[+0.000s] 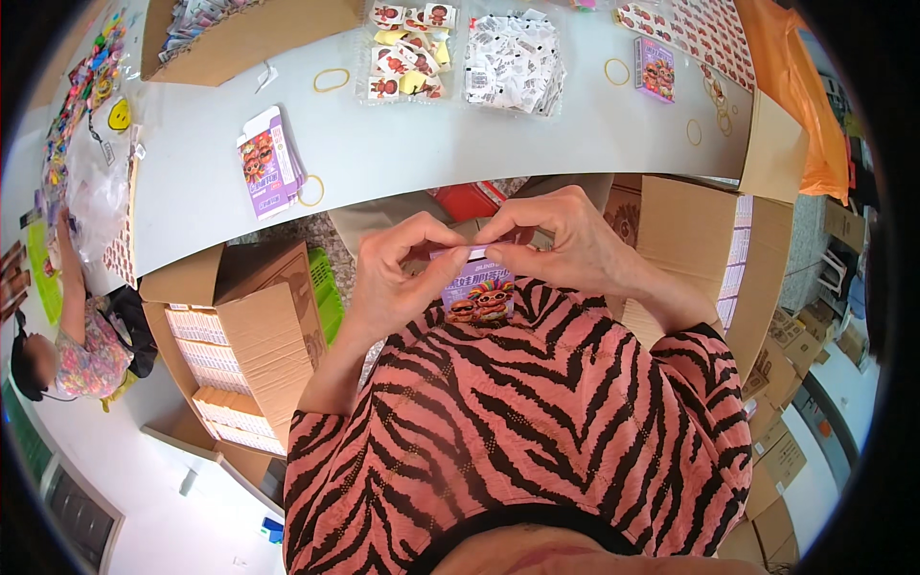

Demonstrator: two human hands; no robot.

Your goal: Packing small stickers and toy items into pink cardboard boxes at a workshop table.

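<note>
Close to my body, both hands pinch the top end of a small purple carton (479, 293) printed with cartoon figures. My left hand (407, 270) has thumb and forefinger closed at its upper left edge. At the upper right edge the thumb and fingers of my right hand (558, 236) are likewise closed. A pale strip of the flap shows between the thumbs. Beyond my left hand, several flat purple cartons (266, 168) lie stacked on the pale table (402, 144). Another purple carton (655, 71) lies at the table's right.
Clear bags of printed stickers (410, 53) and white packets (516, 62) lie at the far side, with rubber bands (332, 80) around. Open cardboard boxes of cartons flank me, one left (225, 369), one right (690, 240). A green crate (325, 292) stands behind the left box. Another person (81, 355) works far left.
</note>
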